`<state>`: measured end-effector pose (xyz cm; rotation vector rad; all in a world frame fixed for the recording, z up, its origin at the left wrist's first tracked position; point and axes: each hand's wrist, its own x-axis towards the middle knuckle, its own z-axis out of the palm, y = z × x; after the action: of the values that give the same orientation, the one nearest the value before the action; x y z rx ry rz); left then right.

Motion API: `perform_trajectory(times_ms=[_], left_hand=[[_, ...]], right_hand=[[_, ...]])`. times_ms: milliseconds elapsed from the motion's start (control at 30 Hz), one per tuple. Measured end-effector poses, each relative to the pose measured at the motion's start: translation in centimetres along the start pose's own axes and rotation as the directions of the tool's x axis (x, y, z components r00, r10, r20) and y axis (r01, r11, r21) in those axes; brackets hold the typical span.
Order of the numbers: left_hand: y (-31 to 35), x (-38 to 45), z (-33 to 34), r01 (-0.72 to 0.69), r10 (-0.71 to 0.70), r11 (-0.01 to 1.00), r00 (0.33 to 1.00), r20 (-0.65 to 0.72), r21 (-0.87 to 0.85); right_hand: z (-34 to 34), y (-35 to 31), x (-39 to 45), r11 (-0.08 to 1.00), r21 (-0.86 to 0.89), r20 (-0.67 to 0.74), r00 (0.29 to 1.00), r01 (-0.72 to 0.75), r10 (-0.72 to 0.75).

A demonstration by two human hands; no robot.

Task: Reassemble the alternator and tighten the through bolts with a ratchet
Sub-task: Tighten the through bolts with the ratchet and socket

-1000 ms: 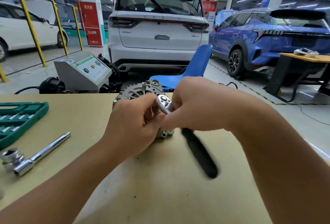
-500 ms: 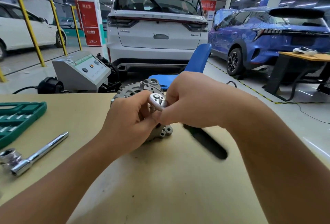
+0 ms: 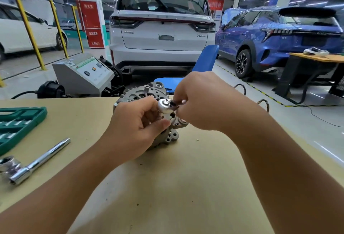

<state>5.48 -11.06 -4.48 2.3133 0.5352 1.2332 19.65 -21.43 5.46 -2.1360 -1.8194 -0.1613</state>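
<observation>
Centrally sitting on the tan table point(image 3: 186, 187), near its far edge – alternator point(image 3: 147, 92), grey cast housing, vented face with slots and round holes, mounting ears showing at top and at lower right. Standing on its side, face turned toward the camera, partly covered by both hands.

Perched against the housing front – ratchet point(image 3: 165, 105), round chrome head facing up, small black lever beside it.

Left hand point(image 3: 137, 127) curling fingers round the alternator body, thumb pressing just below the ratchet head, steadying the unit. Right hand point(image 3: 201, 103) wrapping closed around the ratchet just behind its head, fingertips pinching near the black lever.

Comparing with half a second back: black ratchet handle no longer sticking out below the right hand toward the camera – now swung out of sight behind that hand. Ratchet head staying at about the same spot on the housing; left-hand hold unchanged.

Lying at the left of the table – second chrome wrench point(image 3: 35, 164) with a socket, and a green socket tray point(image 3: 18, 122), cut off by the frame edge.

Hiding from view: ratchet handle, the bolt and socket under the head, lower part of the housing behind the left palm. Impossible to tell which through bolt being engaged. Background showing a white SUV point(image 3: 162, 28), blue car point(image 3: 279, 38), blue chair point(image 3: 204, 60), grey tester box point(image 3: 83, 73).
</observation>
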Motion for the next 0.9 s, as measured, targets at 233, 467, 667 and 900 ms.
perform_trajectory(times_ms=[233,467,667,900], left_hand=[[0.2,0.1,0.2,0.006,-0.007,0.999,0.999,-0.037,-0.039],[-0.3,0.0,-0.1,0.003,-0.002,1.0,1.0,0.021,-0.028],[0.0,0.1,-0.2,0.006,-0.002,0.993,0.999,0.033,-0.115],[0.1,0.0,0.2,-0.001,0.001,1.0,1.0,-0.012,-0.01]], right_hand=[[-0.4,-0.8,-0.3,0.991,0.134,0.102,0.995,-0.011,-0.003],[0.4,-0.9,-0.5,1.0,0.0,-0.019,1.0,0.02,-0.02],[-0.2,-1.4,-0.7,0.998,0.063,0.067,0.997,0.023,-0.027],[0.2,-1.5,-1.0,1.0,-0.007,-0.04,0.999,0.022,-0.022]])
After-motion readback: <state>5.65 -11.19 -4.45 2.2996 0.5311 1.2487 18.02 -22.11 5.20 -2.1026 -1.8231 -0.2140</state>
